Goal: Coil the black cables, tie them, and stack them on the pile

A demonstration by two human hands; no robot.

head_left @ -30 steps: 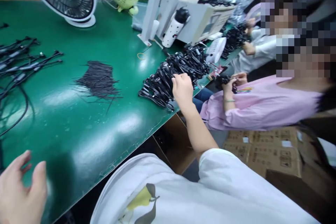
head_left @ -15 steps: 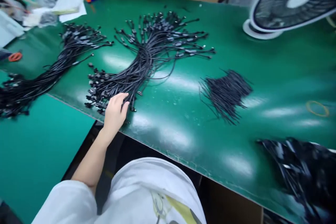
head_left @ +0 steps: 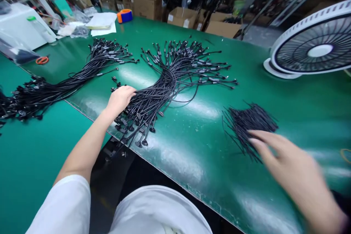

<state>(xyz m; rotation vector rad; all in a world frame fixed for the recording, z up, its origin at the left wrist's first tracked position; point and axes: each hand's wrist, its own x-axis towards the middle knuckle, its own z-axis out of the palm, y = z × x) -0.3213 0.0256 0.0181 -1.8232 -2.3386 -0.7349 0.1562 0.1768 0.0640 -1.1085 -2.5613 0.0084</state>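
My left hand (head_left: 120, 99) is closed on a thick bundle of black cables (head_left: 161, 89), near its connector ends. Metal plug tips hang toward the table's front edge, and the bundle's other ends fan out at the back. My right hand (head_left: 287, 161), partly blurred, reaches over a pile of short black ties (head_left: 255, 117). Its thumb and index fingertips are slightly apart at the pile's near side, with nothing visible between them.
A second black cable bundle (head_left: 79, 82) lies to the left. A white fan (head_left: 318, 51) stands at the right rear. Papers (head_left: 102, 22), an orange and blue tape dispenser (head_left: 125, 15) and orange-handled scissors (head_left: 42, 60) are farther back. Cardboard boxes (head_left: 182, 17) stand behind the green table (head_left: 192, 146).
My right hand has come into view from the right and reached the ties. My left hand has closed on the bundle, whose connector ends have spread toward the front edge. The view has tilted up.
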